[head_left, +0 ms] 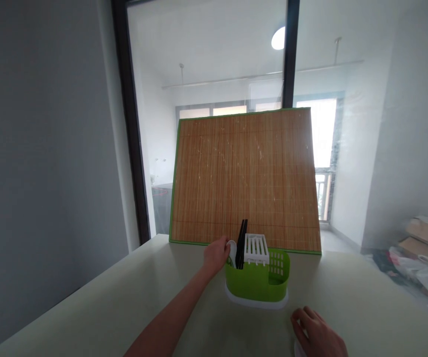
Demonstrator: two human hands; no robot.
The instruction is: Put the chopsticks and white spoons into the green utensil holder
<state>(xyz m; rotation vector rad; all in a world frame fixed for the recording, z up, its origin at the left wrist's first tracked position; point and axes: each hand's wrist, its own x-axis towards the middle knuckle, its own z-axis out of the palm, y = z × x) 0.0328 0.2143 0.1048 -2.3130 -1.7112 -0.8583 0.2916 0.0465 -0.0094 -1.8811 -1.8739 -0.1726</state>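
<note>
Bamboo mat (245,178): upright behind the caddy, leaning on the glass.
Table (125,297): pale, under the caddy.
Caddy (257,280): green – white tray below.
Right hand (320,334): flat before the caddy, grip loose.
Left hand (216,255): grip clamped on white spoon (232,252) – at caddy's left compartment.

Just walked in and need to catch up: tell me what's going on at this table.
A person is working at a pale table. The left hand reaches to the near-left end of a green cutlery holder, its fingers on a white spoon standing in it beside some dark upright utensils. A white slotted insert sits on top of the holder. The right hand rests flat on the table nearer the person. A bamboo mat stands upright behind the holder.
</note>
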